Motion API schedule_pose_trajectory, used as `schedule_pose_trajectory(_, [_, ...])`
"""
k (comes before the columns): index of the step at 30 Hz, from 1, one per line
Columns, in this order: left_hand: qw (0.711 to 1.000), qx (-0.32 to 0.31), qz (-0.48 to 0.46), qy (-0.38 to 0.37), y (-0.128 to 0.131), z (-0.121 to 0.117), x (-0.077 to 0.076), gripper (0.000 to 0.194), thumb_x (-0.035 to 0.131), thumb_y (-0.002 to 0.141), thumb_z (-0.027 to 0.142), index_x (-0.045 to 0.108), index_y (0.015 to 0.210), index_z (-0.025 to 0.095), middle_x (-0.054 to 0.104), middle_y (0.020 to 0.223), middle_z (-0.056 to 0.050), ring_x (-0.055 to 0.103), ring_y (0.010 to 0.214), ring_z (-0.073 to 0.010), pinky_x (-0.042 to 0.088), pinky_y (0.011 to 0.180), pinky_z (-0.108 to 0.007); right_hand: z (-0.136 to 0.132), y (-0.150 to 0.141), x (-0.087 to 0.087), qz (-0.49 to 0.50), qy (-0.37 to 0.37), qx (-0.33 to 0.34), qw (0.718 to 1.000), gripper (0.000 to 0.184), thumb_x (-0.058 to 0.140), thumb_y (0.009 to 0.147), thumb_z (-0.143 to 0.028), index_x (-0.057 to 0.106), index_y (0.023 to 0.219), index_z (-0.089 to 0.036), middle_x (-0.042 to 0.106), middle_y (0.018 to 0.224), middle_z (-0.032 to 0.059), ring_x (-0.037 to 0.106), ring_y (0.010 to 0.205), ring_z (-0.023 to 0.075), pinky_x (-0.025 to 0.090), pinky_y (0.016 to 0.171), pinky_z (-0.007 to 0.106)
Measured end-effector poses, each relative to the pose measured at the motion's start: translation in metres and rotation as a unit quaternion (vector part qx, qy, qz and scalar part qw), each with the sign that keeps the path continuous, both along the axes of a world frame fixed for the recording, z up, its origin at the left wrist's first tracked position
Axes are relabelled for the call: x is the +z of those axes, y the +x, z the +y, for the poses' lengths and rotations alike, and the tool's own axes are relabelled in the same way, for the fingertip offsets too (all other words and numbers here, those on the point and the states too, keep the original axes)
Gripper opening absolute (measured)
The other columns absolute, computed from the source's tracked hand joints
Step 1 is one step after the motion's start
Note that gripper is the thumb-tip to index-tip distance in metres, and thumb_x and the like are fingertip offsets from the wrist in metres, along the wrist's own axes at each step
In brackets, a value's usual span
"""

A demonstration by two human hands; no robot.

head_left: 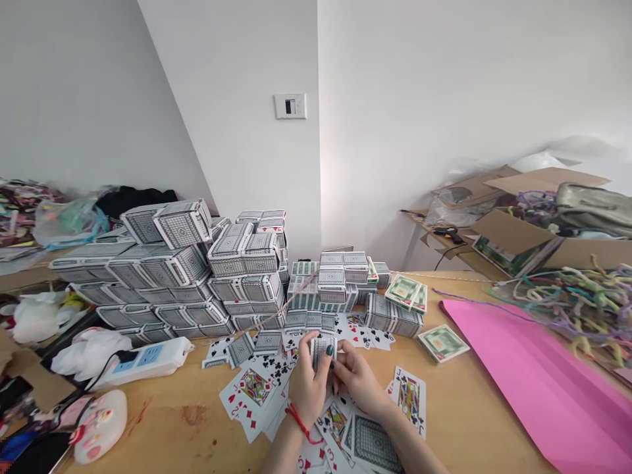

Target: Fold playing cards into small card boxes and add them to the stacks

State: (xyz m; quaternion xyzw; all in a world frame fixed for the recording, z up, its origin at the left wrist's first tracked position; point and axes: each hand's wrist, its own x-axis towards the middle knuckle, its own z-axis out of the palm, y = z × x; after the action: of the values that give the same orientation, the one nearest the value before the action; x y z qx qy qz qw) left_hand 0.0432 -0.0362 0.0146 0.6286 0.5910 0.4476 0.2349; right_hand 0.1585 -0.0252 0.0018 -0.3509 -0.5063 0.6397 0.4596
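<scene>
My left hand (309,378) is closed around a playing card (320,351) with a grey patterned back, thumb laid across it; whether more cards sit behind it I cannot tell. From the other side my right hand (359,378) pinches the same card's right edge, its fingertips partly hidden. Loose face-up playing cards (255,387) spread over the table under and around both hands. A face-down card (374,442) lies below my right forearm, and a jack of clubs (409,398) is to its right. Just beyond the hands stand blocks of stacked cards (395,316).
Tall piles of card blocks (168,263) fill the back left. Green card boxes (443,343) lie right of centre, beside a pink sheet (538,382). A white power strip (143,363) is at left. Colourful cords (567,296) and open cardboard boxes (513,243) crowd the right.
</scene>
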Motion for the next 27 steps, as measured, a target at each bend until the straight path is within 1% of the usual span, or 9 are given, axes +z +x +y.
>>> schedule_pose_trajectory(2, [1.0,0.014,0.008,-0.009,-0.0021,0.0042,-0.0044,0.029,0.042,0.083,0.04,0.051,0.102,0.02,0.065,0.088,-0.006,0.062,0.079,-0.021,0.048,0.066,-0.031,-0.0011,0.0002,-0.0018,-0.034,0.013,0.019,0.999,0.026,0.052,0.077,-0.044,0.042,0.082,-0.02,0.044,0.051,-0.0094,0.043,0.039,0.0069,0.033,0.04,0.018])
schedule_pose_trajectory(5, [0.998,0.037,0.031,-0.027,-0.0043,0.0072,-0.01,0.031,0.043,0.08,0.045,0.054,0.092,0.018,0.064,0.073,-0.006,0.061,0.069,-0.0219,0.046,0.059,-0.03,-0.0021,0.0019,-0.0004,-0.059,0.016,0.05,0.997,0.023,0.051,0.078,-0.041,0.042,0.082,-0.02,0.046,0.053,-0.0082,0.044,0.041,0.0072,0.035,0.042,0.019])
schedule_pose_trajectory(9, [0.999,0.014,0.023,-0.038,-0.0039,0.0062,-0.0102,0.03,0.041,0.081,0.046,0.052,0.08,0.018,0.058,0.058,-0.002,0.055,0.055,-0.0182,0.041,0.052,-0.026,-0.0015,0.0046,0.004,-0.066,0.012,0.072,0.995,0.022,0.053,0.077,-0.039,0.043,0.08,-0.02,0.052,0.056,-0.0062,0.044,0.041,0.0074,0.035,0.043,0.02])
schedule_pose_trajectory(14, [0.998,0.006,-0.04,-0.037,-0.0022,0.0061,-0.005,0.032,0.038,0.083,0.045,0.042,0.063,0.02,0.049,0.054,0.002,0.047,0.052,-0.0138,0.037,0.053,-0.023,-0.0011,0.0058,0.0034,-0.042,0.008,0.089,0.995,0.022,0.056,0.076,-0.038,0.045,0.077,-0.019,0.056,0.055,-0.0044,0.046,0.042,0.0086,0.037,0.045,0.021])
schedule_pose_trajectory(19, [0.987,0.015,-0.138,-0.078,-0.0022,0.0069,-0.0047,0.036,0.037,0.083,0.045,0.039,0.057,0.02,0.043,0.053,0.003,0.041,0.052,-0.0123,0.035,0.053,-0.023,-0.002,0.0053,0.0036,-0.029,0.008,0.099,0.995,0.023,0.057,0.075,-0.039,0.045,0.073,-0.019,0.057,0.052,-0.0034,0.048,0.043,0.0097,0.038,0.046,0.022])
schedule_pose_trajectory(23, [0.972,0.025,-0.21,-0.101,-0.0017,0.0092,-0.0066,0.039,0.04,0.08,0.048,0.035,0.054,0.02,0.038,0.05,0.005,0.037,0.048,-0.011,0.033,0.049,-0.022,-0.0023,0.004,0.0053,-0.037,0.014,0.098,0.994,0.025,0.057,0.074,-0.041,0.046,0.07,-0.019,0.058,0.051,-0.003,0.048,0.042,0.0103,0.038,0.045,0.022])
schedule_pose_trajectory(27, [0.962,0.036,-0.245,-0.112,-0.0013,0.0115,-0.0067,0.043,0.042,0.078,0.052,0.032,0.05,0.02,0.034,0.046,0.006,0.033,0.044,-0.0098,0.03,0.045,-0.022,-0.0021,0.0027,0.0045,-0.044,0.018,0.096,0.994,0.029,0.056,0.074,-0.044,0.046,0.067,-0.018,0.059,0.052,-0.0019,0.049,0.042,0.0098,0.039,0.046,0.022])
